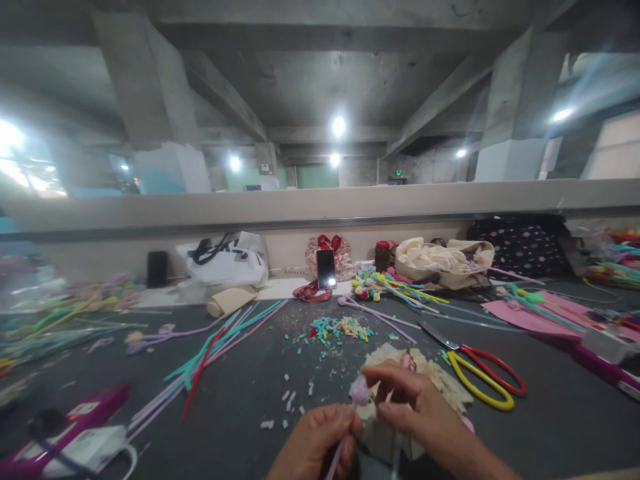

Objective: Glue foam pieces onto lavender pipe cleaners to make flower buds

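My left hand [323, 437] pinches the stem of a lilac pipe-cleaner flower bud [359, 390], and the fuzzy head stands up above the thumb. The stem runs down toward the lower edge of the view. My right hand [417, 403] is beside the bud, with its index fingertip close to or touching the head and its thumb held apart. Nothing shows between those fingers. Under the right hand lies a crumpled cream cloth or paper [440, 373], with a small pink thing [408, 361] on it.
Scissors [483, 367] with red and yellow handles lie at the right. Cut pipe-cleaner bits [340, 330] are heaped ahead. Longer pipe cleaners [215, 353] lie leftward. A phone [327, 269] stands at the back. Purple devices [75, 427] with white plugs sit at both sides.
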Available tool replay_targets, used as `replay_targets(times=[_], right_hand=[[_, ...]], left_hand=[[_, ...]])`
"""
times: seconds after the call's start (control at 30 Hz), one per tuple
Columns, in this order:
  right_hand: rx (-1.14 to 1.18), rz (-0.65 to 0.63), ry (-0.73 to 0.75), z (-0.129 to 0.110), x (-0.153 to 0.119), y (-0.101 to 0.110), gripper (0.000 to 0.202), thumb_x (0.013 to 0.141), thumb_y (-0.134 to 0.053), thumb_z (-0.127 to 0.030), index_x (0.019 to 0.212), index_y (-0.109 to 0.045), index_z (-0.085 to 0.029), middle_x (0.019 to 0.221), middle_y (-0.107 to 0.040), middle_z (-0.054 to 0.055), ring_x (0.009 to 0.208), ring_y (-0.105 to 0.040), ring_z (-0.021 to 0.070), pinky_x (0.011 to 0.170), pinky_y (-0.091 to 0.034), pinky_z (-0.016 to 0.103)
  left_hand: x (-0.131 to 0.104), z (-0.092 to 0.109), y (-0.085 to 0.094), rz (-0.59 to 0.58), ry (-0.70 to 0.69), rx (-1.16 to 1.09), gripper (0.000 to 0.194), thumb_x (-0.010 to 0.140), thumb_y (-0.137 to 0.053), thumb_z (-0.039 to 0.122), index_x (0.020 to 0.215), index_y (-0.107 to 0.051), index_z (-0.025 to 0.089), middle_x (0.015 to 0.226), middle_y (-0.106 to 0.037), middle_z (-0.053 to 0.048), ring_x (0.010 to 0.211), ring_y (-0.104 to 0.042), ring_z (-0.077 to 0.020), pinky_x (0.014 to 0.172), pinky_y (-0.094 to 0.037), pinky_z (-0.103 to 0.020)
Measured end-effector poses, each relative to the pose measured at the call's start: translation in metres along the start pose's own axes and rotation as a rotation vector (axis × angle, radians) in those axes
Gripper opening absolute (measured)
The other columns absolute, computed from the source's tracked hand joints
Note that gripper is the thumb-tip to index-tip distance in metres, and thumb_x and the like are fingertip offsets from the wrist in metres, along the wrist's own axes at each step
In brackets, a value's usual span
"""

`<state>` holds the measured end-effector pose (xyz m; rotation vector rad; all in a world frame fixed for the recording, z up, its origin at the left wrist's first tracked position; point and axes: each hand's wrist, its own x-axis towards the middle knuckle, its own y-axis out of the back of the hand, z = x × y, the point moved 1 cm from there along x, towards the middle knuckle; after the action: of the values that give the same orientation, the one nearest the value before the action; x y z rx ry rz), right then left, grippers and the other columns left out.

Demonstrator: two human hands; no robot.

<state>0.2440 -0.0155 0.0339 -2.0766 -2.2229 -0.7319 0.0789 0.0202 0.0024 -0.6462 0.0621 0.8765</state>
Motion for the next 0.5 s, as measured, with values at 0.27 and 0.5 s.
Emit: replay_targets(times=[0.27, 0.5], right_hand=[[0.378, -0.148, -0.127, 0.009, 0.001, -0.015, 0.038, 0.063, -0.065, -0.031, 0.099, -0.061, -0.020, 0.082, -0.062, 0.002, 0.072, -0.053, 0.0164, 0.062, -0.040, 0.025], [0.165, 0.009, -0.103, 0.005, -0.004, -0.012, 0.044, 0.067, -0.061, -0.022, 0.110, -0.054, -0.026, 0.092, -0.057, 0.002, 0.067, -0.051, 0.0131, 0.057, -0.039, 0.023]], left_hand=[[-0.003, 0.003, -0.006, -0.087, 0.000, 0.091, 0.034, 0.059, -0.062, 0.047, 0.056, -0.055, 0.014, 0.039, -0.040, 0.006, 0.036, -0.028, -0.0038, 0.038, -0.021, -0.017], [-0.021, 0.008, -0.020, -0.049, -0.186, 0.176, 0.040, 0.066, -0.054, 0.050, 0.053, -0.054, 0.012, 0.045, -0.035, 0.005, 0.042, -0.025, -0.0044, 0.044, -0.025, -0.018]])
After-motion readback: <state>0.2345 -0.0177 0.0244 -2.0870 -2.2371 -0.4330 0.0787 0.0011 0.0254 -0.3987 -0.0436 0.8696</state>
